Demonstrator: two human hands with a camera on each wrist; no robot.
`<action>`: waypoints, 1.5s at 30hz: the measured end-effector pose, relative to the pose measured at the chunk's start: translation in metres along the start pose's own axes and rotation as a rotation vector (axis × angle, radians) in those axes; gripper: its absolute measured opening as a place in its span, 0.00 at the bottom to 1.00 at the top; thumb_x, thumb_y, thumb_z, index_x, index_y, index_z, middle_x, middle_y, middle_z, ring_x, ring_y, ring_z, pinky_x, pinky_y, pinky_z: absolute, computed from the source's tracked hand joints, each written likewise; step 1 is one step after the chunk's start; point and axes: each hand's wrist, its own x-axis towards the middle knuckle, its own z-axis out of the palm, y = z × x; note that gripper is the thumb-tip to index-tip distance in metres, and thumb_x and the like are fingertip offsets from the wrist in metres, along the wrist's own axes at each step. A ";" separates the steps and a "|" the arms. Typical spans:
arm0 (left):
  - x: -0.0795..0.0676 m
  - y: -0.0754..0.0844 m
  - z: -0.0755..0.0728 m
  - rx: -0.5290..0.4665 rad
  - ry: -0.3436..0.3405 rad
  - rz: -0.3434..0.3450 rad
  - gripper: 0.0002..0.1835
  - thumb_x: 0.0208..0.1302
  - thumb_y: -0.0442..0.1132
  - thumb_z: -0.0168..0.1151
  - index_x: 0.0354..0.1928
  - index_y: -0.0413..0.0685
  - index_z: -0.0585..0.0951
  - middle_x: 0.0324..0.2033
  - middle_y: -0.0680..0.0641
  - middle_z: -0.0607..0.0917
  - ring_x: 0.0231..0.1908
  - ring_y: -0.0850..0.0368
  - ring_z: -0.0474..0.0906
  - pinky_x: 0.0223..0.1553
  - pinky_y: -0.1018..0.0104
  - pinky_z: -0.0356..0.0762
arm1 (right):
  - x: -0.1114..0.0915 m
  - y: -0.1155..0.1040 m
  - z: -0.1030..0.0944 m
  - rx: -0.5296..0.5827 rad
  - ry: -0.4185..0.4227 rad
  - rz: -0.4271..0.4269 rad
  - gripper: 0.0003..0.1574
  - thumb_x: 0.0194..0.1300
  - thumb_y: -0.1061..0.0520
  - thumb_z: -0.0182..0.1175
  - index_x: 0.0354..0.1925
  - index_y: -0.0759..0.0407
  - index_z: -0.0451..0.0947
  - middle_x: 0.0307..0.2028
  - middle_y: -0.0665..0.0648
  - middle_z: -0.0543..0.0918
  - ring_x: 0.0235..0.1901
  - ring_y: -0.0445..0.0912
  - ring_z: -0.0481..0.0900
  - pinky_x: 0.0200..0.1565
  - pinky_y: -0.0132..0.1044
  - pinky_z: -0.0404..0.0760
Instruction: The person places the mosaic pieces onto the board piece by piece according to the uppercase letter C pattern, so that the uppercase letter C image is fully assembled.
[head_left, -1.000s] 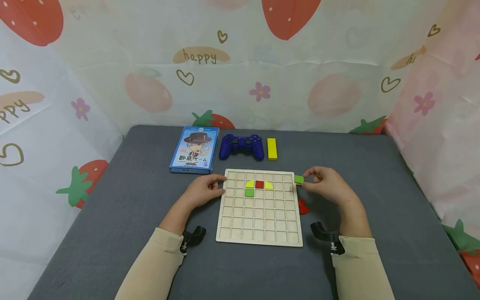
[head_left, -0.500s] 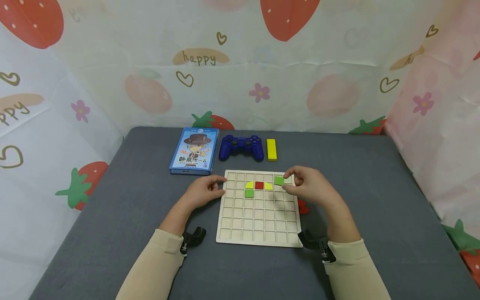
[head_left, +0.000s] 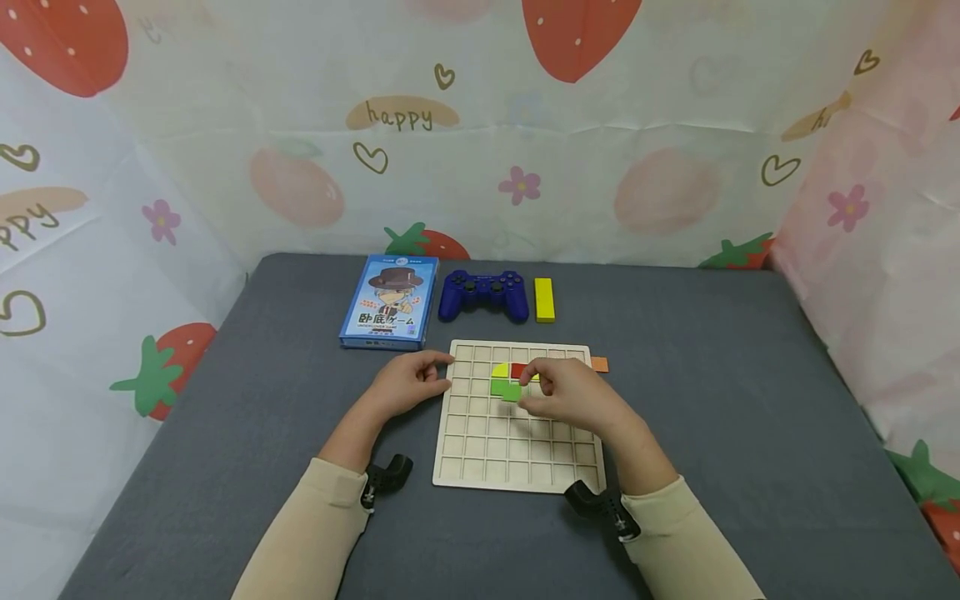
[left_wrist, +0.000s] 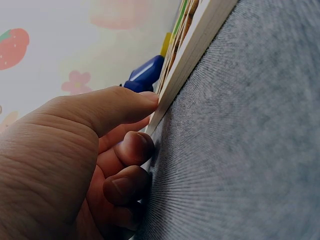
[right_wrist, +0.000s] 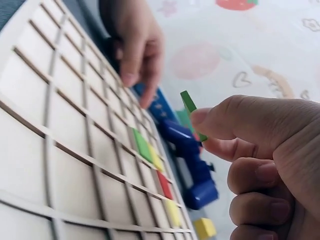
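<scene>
My right hand (head_left: 573, 396) pinches a green square tile (right_wrist: 188, 101) between thumb and index finger, close over the gridded wooden board (head_left: 476, 450). In the right wrist view the tile is tilted above the grid and its other fingers are curled in. Set in the board are another green square tile (head_left: 498, 387), a yellow rounded tile (head_left: 500, 370), a red square tile (head_left: 517, 371) and a second yellow tile (right_wrist: 172, 212), mostly covered by the right hand in the head view. At the board's left edge my left hand (head_left: 408, 381) touches the rim with thumb and index fingertips.
Behind the board lie a blue game box (head_left: 390, 302), a dark blue game controller (head_left: 483, 295) and a yellow block (head_left: 544, 300). An orange square piece (head_left: 600, 364) pokes out by the board's upper right edge. A patterned cloth (head_left: 570, 167) hangs behind the grey table (head_left: 750, 400).
My right hand has carried the green tile leftward from the board's right edge to over the grid, uncovering the orange piece. Its arm now hides a red piece. The left hand stays put.
</scene>
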 end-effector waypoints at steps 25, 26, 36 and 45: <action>-0.002 0.003 -0.001 0.006 0.005 0.021 0.21 0.67 0.41 0.70 0.61 0.46 0.83 0.24 0.52 0.76 0.23 0.58 0.68 0.31 0.61 0.65 | 0.015 0.003 0.034 -0.202 0.011 0.064 0.11 0.60 0.50 0.74 0.39 0.49 0.83 0.20 0.49 0.73 0.22 0.43 0.69 0.27 0.37 0.65; -0.002 0.003 -0.001 0.003 0.006 0.021 0.21 0.67 0.41 0.70 0.61 0.46 0.83 0.24 0.52 0.76 0.23 0.57 0.68 0.31 0.60 0.65 | 0.015 0.003 0.035 -0.206 0.017 0.064 0.11 0.60 0.51 0.74 0.39 0.49 0.83 0.20 0.49 0.73 0.22 0.43 0.69 0.27 0.37 0.65; 0.000 0.001 0.000 0.012 0.012 0.020 0.21 0.67 0.42 0.70 0.61 0.48 0.83 0.24 0.52 0.76 0.23 0.58 0.68 0.31 0.61 0.65 | 0.011 0.006 0.025 -0.152 0.054 0.065 0.10 0.63 0.48 0.73 0.39 0.48 0.84 0.20 0.49 0.73 0.21 0.44 0.68 0.27 0.38 0.67; 0.001 0.000 -0.001 0.010 0.011 0.025 0.21 0.67 0.41 0.70 0.61 0.47 0.84 0.25 0.52 0.76 0.23 0.57 0.69 0.31 0.60 0.66 | 0.000 0.028 -0.015 0.042 0.084 0.134 0.14 0.68 0.49 0.69 0.47 0.56 0.84 0.23 0.51 0.67 0.21 0.45 0.60 0.28 0.41 0.64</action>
